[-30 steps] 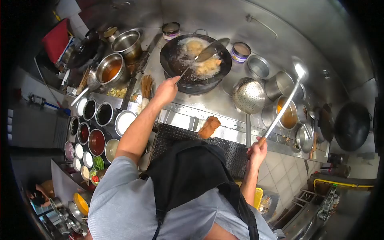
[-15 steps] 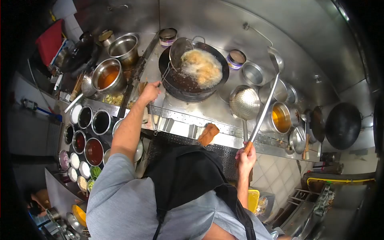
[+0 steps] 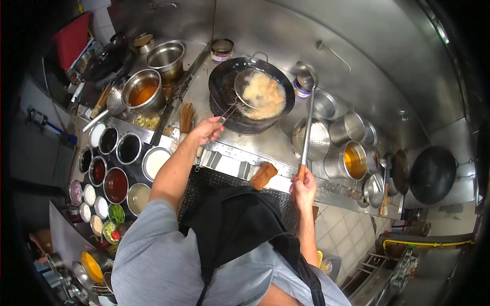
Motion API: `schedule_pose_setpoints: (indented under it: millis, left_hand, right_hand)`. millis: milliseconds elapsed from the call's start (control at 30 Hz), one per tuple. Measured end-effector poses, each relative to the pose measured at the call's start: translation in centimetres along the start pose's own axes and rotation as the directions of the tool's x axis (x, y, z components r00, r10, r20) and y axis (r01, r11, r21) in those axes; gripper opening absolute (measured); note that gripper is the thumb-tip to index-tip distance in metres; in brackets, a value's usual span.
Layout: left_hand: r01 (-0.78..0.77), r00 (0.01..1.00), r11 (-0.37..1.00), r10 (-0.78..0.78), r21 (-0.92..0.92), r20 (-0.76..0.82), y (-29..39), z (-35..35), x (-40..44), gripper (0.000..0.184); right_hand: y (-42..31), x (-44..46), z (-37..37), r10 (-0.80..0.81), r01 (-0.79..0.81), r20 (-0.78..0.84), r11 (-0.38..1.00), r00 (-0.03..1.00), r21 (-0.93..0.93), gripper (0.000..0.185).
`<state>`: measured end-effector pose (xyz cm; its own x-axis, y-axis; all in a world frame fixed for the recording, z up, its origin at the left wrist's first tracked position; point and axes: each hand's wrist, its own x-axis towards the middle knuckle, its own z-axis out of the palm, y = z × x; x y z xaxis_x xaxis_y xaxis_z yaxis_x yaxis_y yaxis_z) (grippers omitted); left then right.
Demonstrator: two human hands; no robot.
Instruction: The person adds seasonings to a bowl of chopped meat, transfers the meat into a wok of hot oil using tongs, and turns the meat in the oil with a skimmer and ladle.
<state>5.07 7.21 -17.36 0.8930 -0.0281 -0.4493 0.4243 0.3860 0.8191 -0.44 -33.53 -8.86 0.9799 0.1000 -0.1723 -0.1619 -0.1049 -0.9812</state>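
My left hand (image 3: 208, 130) is closed around the thin handle of a round wire strainer (image 3: 239, 84). The strainer's basket lies inside the black wok (image 3: 222, 87), at the left side of pale golden food (image 3: 264, 97) frothing in oil. In my right hand (image 3: 304, 187), fingers wrap the wooden grip of a long metal ladle (image 3: 309, 122). Its bowl is raised at the right of the wok, in front of a purple-labelled can (image 3: 300, 91). A brown folded cloth (image 3: 264, 176) lies on the counter edge between my hands.
Left stand pots, one with amber liquid (image 3: 142, 94), and several sauce and seasoning containers (image 3: 116, 184). A bamboo brush (image 3: 187, 118) is beside my left wrist. On the right are a perforated skimmer (image 3: 312, 140), metal pots (image 3: 347, 128), a pot of yellow oil (image 3: 353, 159) and a hanging wok (image 3: 434, 175).
The strainer has gone from a tilted position at the wok's left rim down into the frothing food. The ladle has swung left toward the wok, and the bubbling looks lower. The view has shifted slightly.
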Motion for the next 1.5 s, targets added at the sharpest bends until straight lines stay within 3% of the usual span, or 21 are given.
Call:
schedule_pose_setpoints:
  millis: [267,400,533,733,833,933,967,1067,1200,1400,1500]
  left_hand:
    - [-0.038,0.996,0.999,0.039,0.007,-0.078,-0.5,0.3,-5.1,0.039]
    - [-0.054,0.994,0.998,0.058,0.041,-0.088,-1.4,0.9,-5.1,0.038]
    - [-0.029,0.991,1.0,0.029,-0.002,-0.129,-0.4,3.3,-6.0,0.04]
    - [-0.032,0.991,0.999,0.03,-0.013,-0.128,-0.9,3.9,-7.4,0.039]
    - [-0.021,0.992,0.999,0.016,-0.039,-0.126,-0.3,5.2,-7.7,0.039]
    - [0.009,0.991,1.0,-0.012,-0.023,-0.134,-0.8,4.9,-6.5,0.039]
    - [0.01,0.991,1.0,-0.014,-0.029,-0.131,-0.9,4.7,-6.2,0.039]
    - [0.001,0.993,0.997,-0.01,-0.075,-0.12,-1.3,4.3,-5.9,0.038]
    - [-0.01,0.991,0.987,-0.012,-0.163,-0.135,-1.5,4.0,-6.2,0.037]
    - [0.008,0.987,0.99,-0.03,-0.141,-0.16,-0.2,5.7,-6.5,0.038]
    - [0.009,0.992,0.98,-0.034,-0.2,-0.12,-1.3,4.8,-5.6,0.038]
  right_hand:
    - [0.9,5.1,4.0,0.047,-0.041,0.052,0.993,0.998,-0.106,0.037]
    - [1.6,7.6,7.3,0.158,-0.192,0.265,0.976,0.951,0.106,0.035]
    - [1.6,7.3,8.1,0.073,-0.123,0.372,0.986,0.925,0.111,0.035]
    - [-1.1,5.2,8.4,0.023,0.011,0.161,0.978,0.987,-0.209,0.037]
    - [0.8,7.3,8.0,0.127,-0.09,0.225,0.981,0.966,-0.169,0.037]
    - [0.0,7.6,6.5,0.236,-0.331,0.383,0.921,0.893,0.204,0.037]
    - [0.5,7.6,6.3,0.179,-0.274,0.427,0.946,0.886,0.172,0.036]
    - [1.1,5.8,6.6,0.098,-0.11,0.348,0.994,0.932,0.015,0.04]
    - [1.8,3.9,6.8,0.036,-0.026,0.16,0.998,0.986,-0.063,0.041]
    - [0.5,6.9,7.4,0.242,-0.348,0.402,0.912,0.883,0.216,0.041]
    - [1.4,5.9,6.9,0.121,-0.176,0.401,0.979,0.908,0.102,0.044]
